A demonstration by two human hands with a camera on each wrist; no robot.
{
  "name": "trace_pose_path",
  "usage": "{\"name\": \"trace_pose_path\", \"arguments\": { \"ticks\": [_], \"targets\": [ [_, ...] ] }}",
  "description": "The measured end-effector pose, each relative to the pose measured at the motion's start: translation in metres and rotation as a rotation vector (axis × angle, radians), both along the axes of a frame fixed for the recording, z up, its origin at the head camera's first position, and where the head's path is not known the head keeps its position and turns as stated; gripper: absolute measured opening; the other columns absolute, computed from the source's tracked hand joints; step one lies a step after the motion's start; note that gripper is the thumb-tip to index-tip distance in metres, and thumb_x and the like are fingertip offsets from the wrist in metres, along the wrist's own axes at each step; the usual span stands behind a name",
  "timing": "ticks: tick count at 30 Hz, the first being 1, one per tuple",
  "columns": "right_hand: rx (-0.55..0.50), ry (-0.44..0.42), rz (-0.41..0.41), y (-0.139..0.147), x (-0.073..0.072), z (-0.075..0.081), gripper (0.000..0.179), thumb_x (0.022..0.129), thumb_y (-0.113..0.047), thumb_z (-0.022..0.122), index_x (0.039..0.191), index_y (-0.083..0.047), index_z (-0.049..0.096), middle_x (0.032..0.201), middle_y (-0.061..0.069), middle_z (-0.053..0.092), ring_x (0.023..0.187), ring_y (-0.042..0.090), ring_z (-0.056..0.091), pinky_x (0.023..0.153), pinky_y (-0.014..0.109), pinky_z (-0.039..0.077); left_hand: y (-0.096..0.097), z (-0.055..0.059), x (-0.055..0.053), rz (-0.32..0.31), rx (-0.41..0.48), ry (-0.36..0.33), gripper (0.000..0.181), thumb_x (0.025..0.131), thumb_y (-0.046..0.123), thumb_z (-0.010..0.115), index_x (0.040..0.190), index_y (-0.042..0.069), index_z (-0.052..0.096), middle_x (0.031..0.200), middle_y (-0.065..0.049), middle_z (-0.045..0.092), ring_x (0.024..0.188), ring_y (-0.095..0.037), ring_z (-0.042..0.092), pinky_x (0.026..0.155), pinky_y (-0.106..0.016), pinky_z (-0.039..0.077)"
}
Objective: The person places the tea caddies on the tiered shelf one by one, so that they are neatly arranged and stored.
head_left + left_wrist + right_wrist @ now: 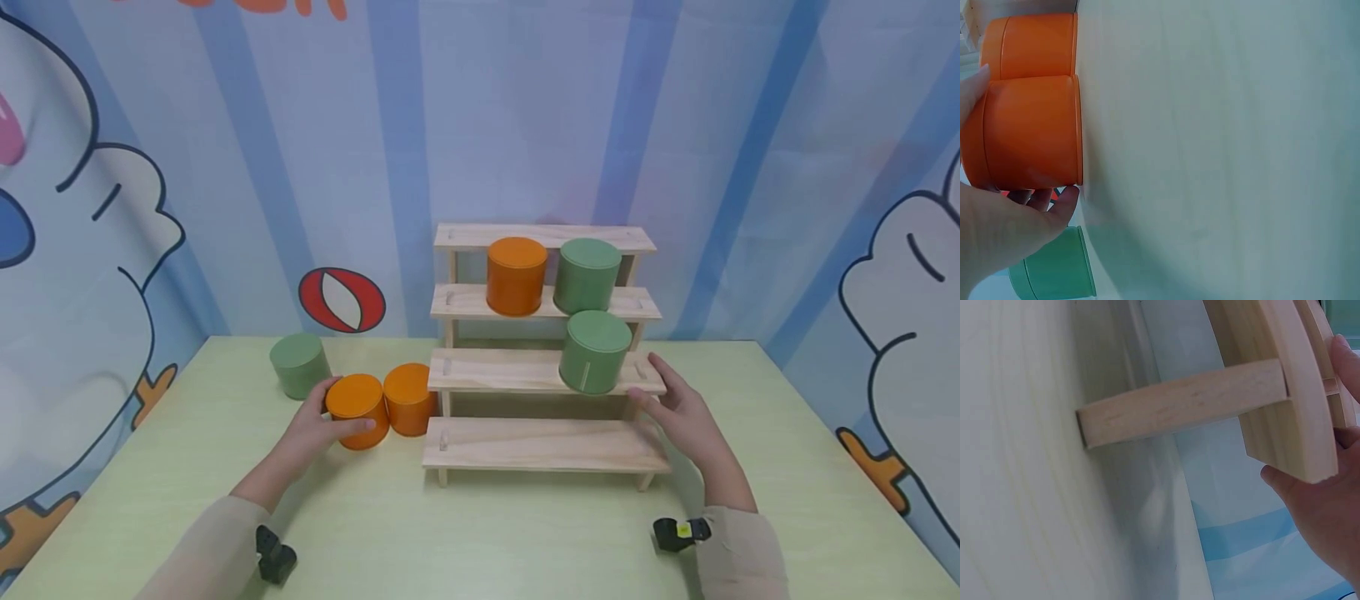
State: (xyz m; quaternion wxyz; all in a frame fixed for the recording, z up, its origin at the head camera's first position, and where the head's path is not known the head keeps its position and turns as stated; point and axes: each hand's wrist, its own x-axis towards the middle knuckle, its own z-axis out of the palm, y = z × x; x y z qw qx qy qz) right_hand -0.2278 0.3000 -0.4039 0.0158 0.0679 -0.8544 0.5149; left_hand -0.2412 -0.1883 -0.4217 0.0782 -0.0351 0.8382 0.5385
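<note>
Left grip (321,423) holds an orange tin (358,397), right grip (681,417) a shelf (540,446) (4-tiered).

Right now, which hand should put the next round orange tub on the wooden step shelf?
Probably the left hand: it grips a round orange tub, while the right hand holds the right end of the wooden step shelf.

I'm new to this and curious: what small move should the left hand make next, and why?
Probably lift the held orange tin toward the rack: the left hand grips it, the bottom shelf looks bare, and another orange tin already stands higher up.
</note>
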Motion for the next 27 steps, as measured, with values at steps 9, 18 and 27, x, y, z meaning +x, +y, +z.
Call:
{"name": "trace_pose_path", "arguments": {
  "ticks": [9,18,27],
  "targets": [
    [-0.003,-0.008,-0.004,0.000,-0.001,0.000,0.081,0.097,-0.039,0.056,0.156,-0.015,0.005,0.157,0.022,0.020,0.138,0.044,0.031,0.107,0.055,0.035,-0.001,-0.001,-0.001,0.015,0.010,0.006,0.097,0.083,0.028,0.076,0.152,0.007,0.012,0.155,-0.019,0.022,0.138,-0.040,0.024,0.110,-0.064,0.023],
    [0.001,0.001,-0.007,0.000,-0.001,0.000,0.081,0.097,-0.038,0.055,0.156,-0.014,0.006,0.155,0.024,0.023,0.137,0.044,0.032,0.107,0.055,0.034,-0.002,0.004,0.000,0.011,0.009,0.017,0.100,0.081,0.034,0.077,0.153,0.007,0.012,0.155,-0.018,0.022,0.138,-0.038,0.025,0.111,-0.062,0.023],
    [0.000,0.003,-0.007,0.000,-0.001,0.000,0.081,0.097,-0.039,0.056,0.156,-0.013,0.006,0.155,0.024,0.023,0.137,0.043,0.032,0.107,0.054,0.035,-0.007,0.014,0.002,0.017,-0.006,0.023,0.101,0.081,0.038,0.077,0.153,0.009,0.012,0.153,-0.017,0.025,0.136,-0.038,0.027,0.110,-0.062,0.026]
  ]
}}
